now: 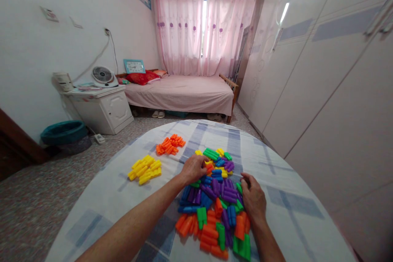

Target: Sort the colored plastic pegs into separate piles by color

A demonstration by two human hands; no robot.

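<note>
A mixed pile of plastic building pieces shaped like joined tubes lies in front of me, with purple pieces [229, 191], blue pieces [190, 208], green pieces [211, 154] and orange pieces [209, 235]. My left hand [194, 168] reaches into the pile's upper left part, its fingertips closed at an orange piece [209, 168]. Along the pile's right edge rests my right hand [254, 197], fingers curved and apart, beside a green piece [239, 188] and holding nothing visible. Apart from the pile, to the left, are a heap of yellow pieces [145, 169] and a smaller heap of orange pieces [170, 144].
A round table with a checked cloth [123, 213] carries everything. Beyond it stand a bed [184, 90], a white cabinet [113, 108] with a fan [102, 74], and a teal bin [64, 133]. A tall wardrobe [322, 90] lines the right side.
</note>
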